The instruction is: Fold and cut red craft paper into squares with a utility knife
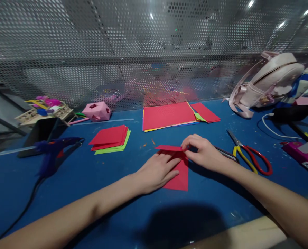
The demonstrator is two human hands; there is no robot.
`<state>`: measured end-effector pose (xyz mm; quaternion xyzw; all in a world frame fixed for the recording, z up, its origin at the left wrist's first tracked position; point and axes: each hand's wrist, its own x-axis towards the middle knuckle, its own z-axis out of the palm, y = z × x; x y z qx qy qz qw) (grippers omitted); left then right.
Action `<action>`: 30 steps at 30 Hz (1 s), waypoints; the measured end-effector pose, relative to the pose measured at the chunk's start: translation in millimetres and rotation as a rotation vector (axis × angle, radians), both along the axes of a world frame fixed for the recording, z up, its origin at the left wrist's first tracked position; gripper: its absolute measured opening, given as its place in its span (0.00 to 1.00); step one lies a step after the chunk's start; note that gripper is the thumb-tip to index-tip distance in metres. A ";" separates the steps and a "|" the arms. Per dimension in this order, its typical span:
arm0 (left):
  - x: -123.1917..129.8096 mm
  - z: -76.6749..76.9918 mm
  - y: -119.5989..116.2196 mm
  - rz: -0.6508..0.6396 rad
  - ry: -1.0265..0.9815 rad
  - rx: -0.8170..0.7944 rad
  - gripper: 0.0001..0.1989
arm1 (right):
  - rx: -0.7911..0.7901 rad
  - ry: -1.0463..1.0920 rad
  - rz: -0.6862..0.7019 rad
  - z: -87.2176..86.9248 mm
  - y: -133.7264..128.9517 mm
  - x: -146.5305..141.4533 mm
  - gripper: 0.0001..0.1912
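A red sheet of paper (181, 178) lies on the blue table in front of me, its far edge folded up into a narrow flap. My left hand (160, 170) rests flat on the sheet with its fingers stretched out, covering much of its left part. At the far right corner, my right hand (199, 150) pinches the folded edge between thumb and fingers. Just behind the right wrist lies a dark, slim tool (227, 154), partly hidden by the arm. Scissors (239, 145) with yellow and red handles lie to the right of it.
A blue glue gun (51, 152) stands at left, beside stacked red and green paper (109, 136). Larger coloured sheets (168, 116) lie at the back before a perforated metal screen (133, 45). A pink paper shape (97, 111) and a pale pink backpack (266, 81) stand behind.
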<state>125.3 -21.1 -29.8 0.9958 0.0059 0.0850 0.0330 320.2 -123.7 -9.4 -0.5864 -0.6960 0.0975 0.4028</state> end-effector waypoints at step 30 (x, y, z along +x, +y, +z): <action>-56.9 -6.0 19.3 -0.167 -0.257 0.171 0.13 | 0.054 -0.632 0.162 -18.1 -54.6 -23.3 0.11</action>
